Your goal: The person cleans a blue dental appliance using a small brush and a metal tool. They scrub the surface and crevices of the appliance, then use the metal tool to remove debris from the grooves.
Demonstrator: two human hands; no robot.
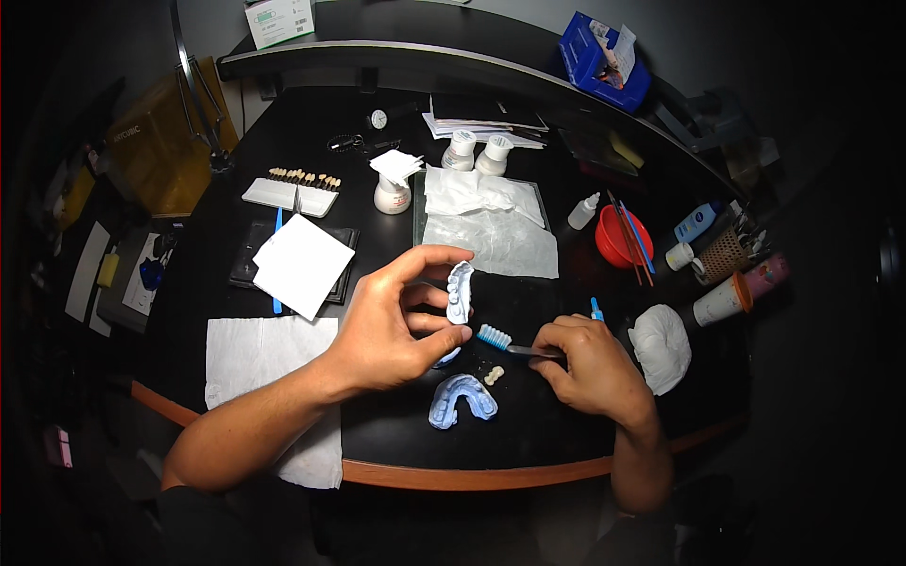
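My left hand [396,316] holds a pale blue dental model [459,292] by its ends, between fingers above and thumb below. In my right hand [585,363] is a toothbrush [494,337] with blue and white bristles; its head points left, a little apart from the model. On the black table below, a horseshoe-shaped blue dental model [462,400] lies near the front edge. Beside it is a small cream tooth-coloured piece [494,375] with crumbs around it. Another bit of blue [447,358] shows under my left hand, mostly hidden.
A crumpled white cloth [660,349] lies right of my right hand; a white paper towel [274,363] lies under my left forearm. Farther back are a tooth shade guide [293,191], white jars [393,195], a tissue-covered glass plate [491,247], a red bowl [623,238] and a dropper bottle [583,211].
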